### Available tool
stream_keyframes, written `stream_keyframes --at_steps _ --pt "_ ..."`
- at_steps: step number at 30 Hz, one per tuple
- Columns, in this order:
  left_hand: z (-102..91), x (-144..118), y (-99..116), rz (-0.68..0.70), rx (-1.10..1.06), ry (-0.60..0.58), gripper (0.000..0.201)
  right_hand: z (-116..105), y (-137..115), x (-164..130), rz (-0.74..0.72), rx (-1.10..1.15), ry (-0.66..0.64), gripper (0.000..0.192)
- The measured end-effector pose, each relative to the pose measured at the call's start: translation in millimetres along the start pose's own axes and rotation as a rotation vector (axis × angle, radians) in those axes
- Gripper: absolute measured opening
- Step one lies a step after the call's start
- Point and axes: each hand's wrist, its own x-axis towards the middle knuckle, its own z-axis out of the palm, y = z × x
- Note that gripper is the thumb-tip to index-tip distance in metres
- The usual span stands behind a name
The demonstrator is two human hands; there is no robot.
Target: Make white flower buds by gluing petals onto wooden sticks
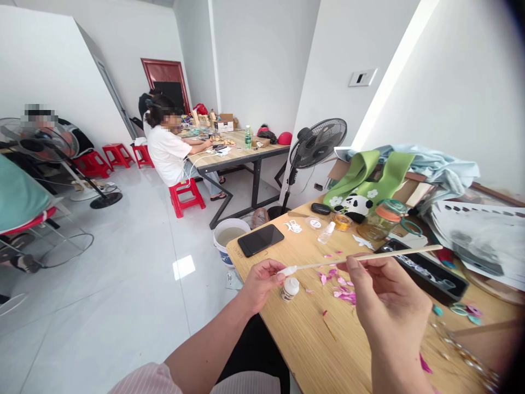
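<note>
Between the fingertips of my left hand (264,282) is a small, whitish, pointed piece (288,271); I cannot make out its kind. It meets the thin left end of a long pale wooden stick (410,250). My right hand (388,290) pinches this stick near its middle, thumb in front, and its thicker end points right. Just below the left fingertips, a small white bottle (290,290) stands on the wooden table (303,339). Pink petals (344,295) lie scattered between and beyond my hands.
A black phone (261,241) lies by the table's left edge. Farther back are a clear small bottle (327,232), a glass jar (383,219), a black tray (426,271) and a green panda bag (361,191). A bucket (229,235) stands beside the table; a co-worker (166,145) sits beyond.
</note>
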Motion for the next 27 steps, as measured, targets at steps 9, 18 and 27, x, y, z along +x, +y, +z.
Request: stream_keyframes --at_steps 9,18,27 --pt "-2.9 1.8 -4.3 0.009 0.005 -0.01 0.035 -0.2 3.6 0.0 -0.032 -0.051 0.003 0.027" --pt "-4.2 1.6 -4.5 0.008 0.007 -0.004 0.036 -0.9 5.4 -0.9 -0.087 -0.042 -0.032 0.023" --pt "-4.3 1.7 -4.6 -0.001 -0.008 -0.005 0.036 0.1 5.3 -0.4 -0.069 -0.02 -0.038 0.021"
